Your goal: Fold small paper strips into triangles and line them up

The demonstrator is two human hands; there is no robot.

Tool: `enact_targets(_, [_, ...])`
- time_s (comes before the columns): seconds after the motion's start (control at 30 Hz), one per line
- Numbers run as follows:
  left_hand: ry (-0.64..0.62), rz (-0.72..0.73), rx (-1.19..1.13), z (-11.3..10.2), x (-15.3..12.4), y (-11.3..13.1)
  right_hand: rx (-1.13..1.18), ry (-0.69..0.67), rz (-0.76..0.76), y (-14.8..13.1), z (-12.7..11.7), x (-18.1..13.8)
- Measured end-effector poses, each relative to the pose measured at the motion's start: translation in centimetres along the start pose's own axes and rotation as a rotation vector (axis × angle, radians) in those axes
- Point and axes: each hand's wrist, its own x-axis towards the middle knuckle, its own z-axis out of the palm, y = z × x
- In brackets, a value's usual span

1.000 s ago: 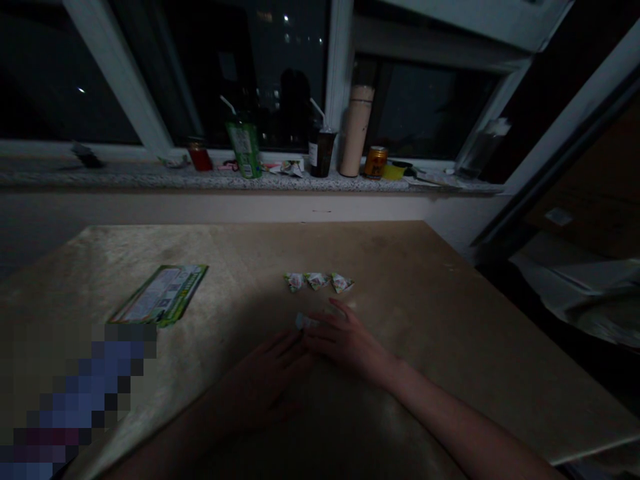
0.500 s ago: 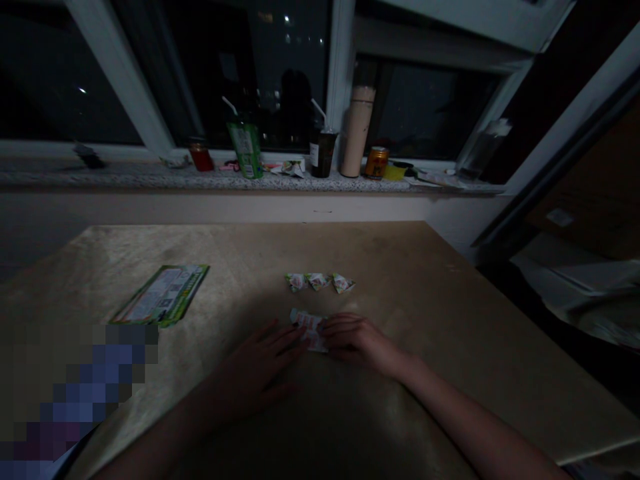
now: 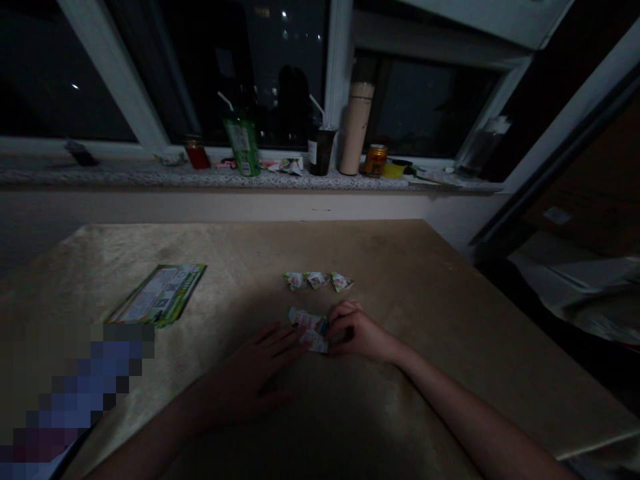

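Observation:
A small printed piece of paper, light with red and blue marks, lies on the table in front of me. My left hand is flat, fingers stretched out, its fingertips resting on the paper's left edge. At the right edge, my right hand has its fingers and thumb curled around the paper's border, hiding part of it. Just beyond, three small folded triangular paper pieces sit in a row. Dim light blurs the fine print.
On the table's left lies a stack of green-edged printed sheets. A pixelated patch covers the lower left. Along the granite windowsill stand a green cup, a dark cup, a tall pink bottle and an orange can.
My right hand's fingers have lifted and curled at the paper's right edge, uncovering a blue and yellow part. My left hand stays nearly in place.

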Motion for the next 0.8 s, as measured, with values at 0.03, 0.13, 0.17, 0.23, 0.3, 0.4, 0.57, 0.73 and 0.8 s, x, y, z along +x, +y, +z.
enact_targets(0.03, [0.007,0.009,-0.001,0.0,0.0,0.0,0.010,-0.004,0.006,0.1,0.0,0.1])
enact_targets(0.13, [0.042,0.002,0.016,0.2,0.0,0.3,0.028,-0.020,0.012,0.4,0.1,0.3])
enact_targets(0.17, [0.047,-0.008,0.021,0.3,-0.1,0.4,0.030,-0.023,0.010,0.5,0.1,0.3])
enact_targets(0.23, [0.039,-0.021,0.014,0.4,-0.2,0.7,0.026,-0.028,0.004,0.5,-0.1,0.4])
enact_targets(0.3, [0.014,-0.029,-0.007,0.6,-0.2,0.9,0.015,-0.039,-0.009,0.4,-0.2,0.4])
enact_targets(0.4, [-0.009,-0.030,-0.037,0.5,-0.2,1.2,-0.010,-0.038,-0.018,0.0,-0.3,0.6])
enact_targets(0.57, [0.011,-0.022,-0.062,0.2,-0.1,1.5,-0.069,0.097,0.078,-0.2,0.7,1.2])
enact_targets(0.73, [0.001,-0.025,-0.061,0.2,-0.2,1.7,-0.162,0.137,0.153,-0.1,1.6,1.4])
enact_targets(0.8, [0.005,-0.041,-0.068,0.3,-0.1,1.8,-0.207,0.126,0.157,0.0,1.7,1.4])
